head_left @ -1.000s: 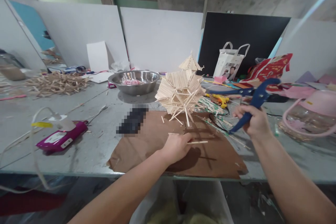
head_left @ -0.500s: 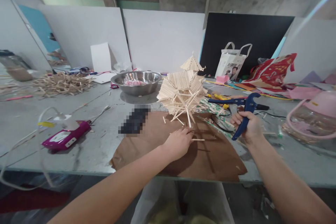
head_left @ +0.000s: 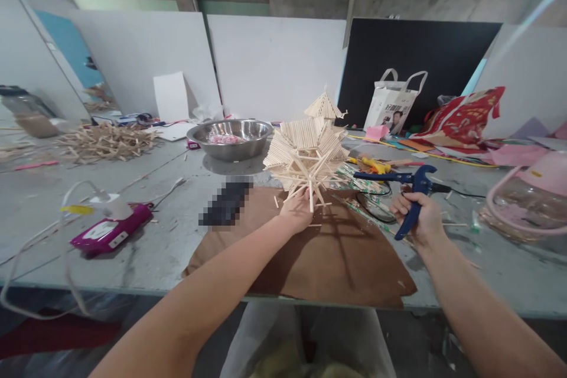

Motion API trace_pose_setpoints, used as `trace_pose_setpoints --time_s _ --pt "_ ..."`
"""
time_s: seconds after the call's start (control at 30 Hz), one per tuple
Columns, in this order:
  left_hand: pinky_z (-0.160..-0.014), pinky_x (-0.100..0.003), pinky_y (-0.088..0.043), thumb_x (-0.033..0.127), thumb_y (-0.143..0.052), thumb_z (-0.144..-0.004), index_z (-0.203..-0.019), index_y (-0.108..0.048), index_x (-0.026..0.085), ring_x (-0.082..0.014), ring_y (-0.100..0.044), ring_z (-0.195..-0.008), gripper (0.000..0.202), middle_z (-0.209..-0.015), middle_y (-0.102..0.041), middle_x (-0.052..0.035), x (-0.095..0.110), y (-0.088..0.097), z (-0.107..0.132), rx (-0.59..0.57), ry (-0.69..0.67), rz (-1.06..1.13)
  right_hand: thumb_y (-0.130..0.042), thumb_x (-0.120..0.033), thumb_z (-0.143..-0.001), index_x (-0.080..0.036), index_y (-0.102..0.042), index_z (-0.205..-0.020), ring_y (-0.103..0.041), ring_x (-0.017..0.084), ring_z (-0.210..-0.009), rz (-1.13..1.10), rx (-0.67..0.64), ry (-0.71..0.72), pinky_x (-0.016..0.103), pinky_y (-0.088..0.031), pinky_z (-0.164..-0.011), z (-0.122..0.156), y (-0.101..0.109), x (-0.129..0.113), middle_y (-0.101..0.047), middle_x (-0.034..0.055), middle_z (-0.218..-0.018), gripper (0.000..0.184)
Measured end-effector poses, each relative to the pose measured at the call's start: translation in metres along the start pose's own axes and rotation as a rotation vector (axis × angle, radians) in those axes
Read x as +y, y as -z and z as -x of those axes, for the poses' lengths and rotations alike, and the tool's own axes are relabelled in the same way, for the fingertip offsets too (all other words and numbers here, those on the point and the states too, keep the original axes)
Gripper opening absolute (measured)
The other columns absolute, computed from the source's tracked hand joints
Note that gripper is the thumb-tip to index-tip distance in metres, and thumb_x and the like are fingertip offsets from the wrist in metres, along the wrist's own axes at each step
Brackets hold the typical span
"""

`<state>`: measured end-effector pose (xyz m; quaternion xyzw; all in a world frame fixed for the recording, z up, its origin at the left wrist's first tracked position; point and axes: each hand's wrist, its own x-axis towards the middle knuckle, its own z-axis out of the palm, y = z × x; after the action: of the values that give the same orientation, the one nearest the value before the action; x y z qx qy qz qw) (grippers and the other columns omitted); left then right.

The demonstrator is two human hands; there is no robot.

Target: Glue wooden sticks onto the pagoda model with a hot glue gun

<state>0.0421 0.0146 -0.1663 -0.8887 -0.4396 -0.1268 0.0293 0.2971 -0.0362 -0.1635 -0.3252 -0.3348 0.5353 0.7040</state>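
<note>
Structure of pale wooden sticks (head_left: 306, 140) rises above the nearer left hand (head_left: 296, 214), grip hidden. Right hand (head_left: 426, 216) clasps a blue hooked tool (head_left: 410, 221).

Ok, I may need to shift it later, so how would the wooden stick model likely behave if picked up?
The stick model is probably light for its size, being built of thin sticks. Its closely packed panels suggest it would feel fairly stiff. The sticks jutting from its lower front look fragile and might snap if squeezed.
</note>
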Motion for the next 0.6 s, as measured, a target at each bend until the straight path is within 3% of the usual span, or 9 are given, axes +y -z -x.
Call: trace_pose_setpoints --time_s 0.27,0.6 --pt "-0.101 -0.046 -0.017 0.023 -0.036 -0.082 -0.114 -0.047 0.019 -0.0226 -0.035 -0.117 0.034 -0.126 -0.045 -0.0059 -0.005 -0.003 -0.011 -0.011 0.017 -0.089 -0.047 -0.014 -0.059 -0.019 -0.029 -0.042 -0.032 0.006 -0.035 -0.033 0.04 -0.022 0.022 -0.037 -0.041 0.003 -0.003 0.002 -0.029 -0.0051 -0.035 0.026" --pt "-0.097 -0.049 -0.021 0.026 -0.033 -0.084 -0.117 -0.044 0.017 -0.0242 -0.035 -0.116 0.036 -0.129 -0.04 -0.0111 -0.017 -0.006 -0.027 -0.034 0.044 -0.14 -0.048 -0.013 -0.056 -0.019 -0.035 -0.043 -0.03 0.006 -0.034 -0.036 0.056 -0.029 0.023 -0.035 -0.04 0.001 -0.004 0.002 -0.029 -0.006 -0.033 0.019"
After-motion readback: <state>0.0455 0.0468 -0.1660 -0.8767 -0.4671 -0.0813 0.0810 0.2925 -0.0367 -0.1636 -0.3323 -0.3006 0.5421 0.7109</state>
